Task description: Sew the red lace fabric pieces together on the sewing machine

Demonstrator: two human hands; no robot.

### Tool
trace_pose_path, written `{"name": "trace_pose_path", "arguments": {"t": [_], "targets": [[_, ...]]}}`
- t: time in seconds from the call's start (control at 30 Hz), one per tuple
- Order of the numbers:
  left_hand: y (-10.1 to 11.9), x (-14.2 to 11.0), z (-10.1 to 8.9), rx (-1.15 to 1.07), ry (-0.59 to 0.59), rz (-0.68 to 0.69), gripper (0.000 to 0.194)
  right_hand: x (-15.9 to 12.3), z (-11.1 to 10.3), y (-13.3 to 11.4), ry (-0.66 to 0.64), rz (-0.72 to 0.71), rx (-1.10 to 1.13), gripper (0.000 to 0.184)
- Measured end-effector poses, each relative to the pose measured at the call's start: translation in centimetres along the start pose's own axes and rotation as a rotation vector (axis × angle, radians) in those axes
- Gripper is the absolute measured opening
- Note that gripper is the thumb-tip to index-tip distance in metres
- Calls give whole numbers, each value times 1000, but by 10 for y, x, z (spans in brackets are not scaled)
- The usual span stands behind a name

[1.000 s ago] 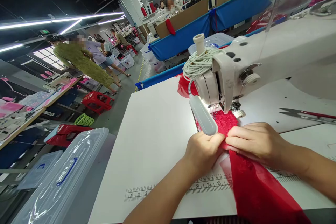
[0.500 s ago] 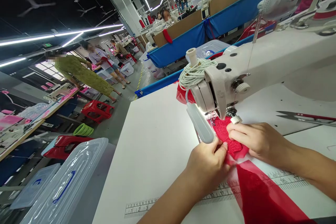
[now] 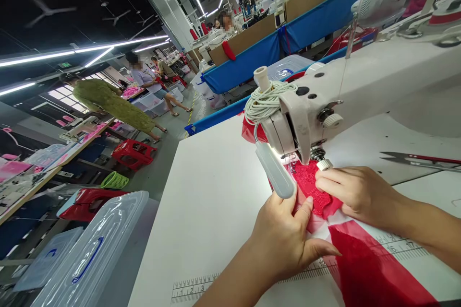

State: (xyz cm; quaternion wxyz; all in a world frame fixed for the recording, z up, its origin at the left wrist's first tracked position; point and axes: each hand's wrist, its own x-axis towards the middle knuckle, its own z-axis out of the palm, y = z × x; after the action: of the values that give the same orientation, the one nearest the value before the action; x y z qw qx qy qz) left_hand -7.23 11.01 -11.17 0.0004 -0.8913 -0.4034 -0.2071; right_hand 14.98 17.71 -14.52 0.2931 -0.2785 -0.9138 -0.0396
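My left hand (image 3: 288,237) lies on the edge of a red fabric strip (image 3: 367,268), fingers stretched toward the needle and thumb spread to the right. My right hand (image 3: 356,194) rests with bent fingers pressed on the red lace end (image 3: 310,191) of the strip, just in front of the presser foot. The white sewing machine (image 3: 360,81) stands over the lace. Its small white lamp (image 3: 275,170) hangs close above my left fingers. The needle itself is hidden behind the lamp and machine head.
Thread snips (image 3: 418,159) lie on the white table (image 3: 212,187) to the right. A ruler scale (image 3: 201,285) is printed near the front edge. Clear plastic bins (image 3: 93,244) stand at the left. Other people work and walk in the aisle beyond.
My left hand has slid back toward me and opened out, thumb now spread. The right hand stays on the lace by the presser foot. The view has tilted slightly.
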Motion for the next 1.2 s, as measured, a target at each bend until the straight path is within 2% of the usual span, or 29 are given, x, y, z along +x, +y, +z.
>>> {"name": "trace_pose_path", "arguments": {"t": [0.33,0.53,0.73,0.9,1.2], "targets": [[1,-2,6,-16,34,-19,101,0,8,2,84,13,-45,32],[-1,-2,7,46,43,2,97,1,3,2,16,7,-64,32],[-4,-1,7,77,57,18,94,3,11,4,113,30,-68,28],[-5,-3,8,109,14,-1,91,3,13,4,96,51,-58,26],[-10,-5,12,158,29,18,91,6,16,5,99,90,-102,29]]}}
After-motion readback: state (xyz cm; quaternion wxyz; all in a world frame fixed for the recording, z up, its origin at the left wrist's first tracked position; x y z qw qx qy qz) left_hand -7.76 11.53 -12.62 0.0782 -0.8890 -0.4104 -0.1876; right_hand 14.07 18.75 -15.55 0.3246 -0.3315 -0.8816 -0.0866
